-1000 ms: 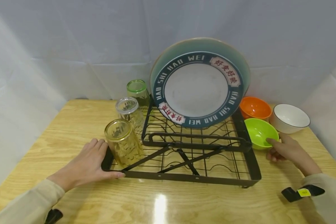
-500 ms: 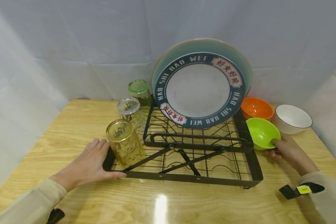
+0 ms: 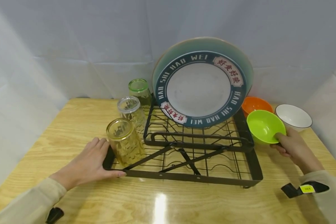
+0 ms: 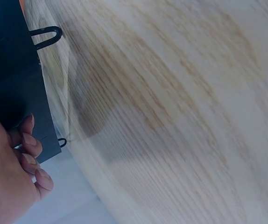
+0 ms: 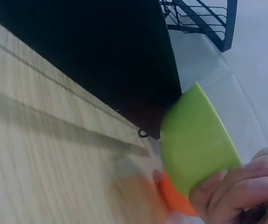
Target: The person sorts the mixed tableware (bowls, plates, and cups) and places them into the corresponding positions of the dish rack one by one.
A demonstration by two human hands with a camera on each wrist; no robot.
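At the right of the head view my right hand (image 3: 298, 149) pinches the near rim of a lime-green bowl (image 3: 264, 126), thumb inside it and fingers below. The right wrist view shows the bowl (image 5: 199, 140) tilted and off the table beside the rack's dark side panel. My left hand (image 3: 86, 165) grips the front left corner of a black two-tier dish rack (image 3: 184, 179), its thumb along the front rail. Curled fingers (image 4: 31, 144) lie against the rack's side in the left wrist view. A plate with a dark blue lettered rim (image 3: 198, 90) leans on the upper tier.
Behind the plate stands a larger teal dish (image 3: 204, 43). Yellow (image 3: 126, 143), clear (image 3: 133, 113) and green (image 3: 140, 91) glasses line the rack's left side. An orange bowl (image 3: 254, 104) and a white bowl (image 3: 294, 116) sit at the table's (image 3: 201, 202) back right.
My right hand has taken hold of the green bowl's rim and raised it slightly off the table, tilting it. The left hand stays on the rack's corner.
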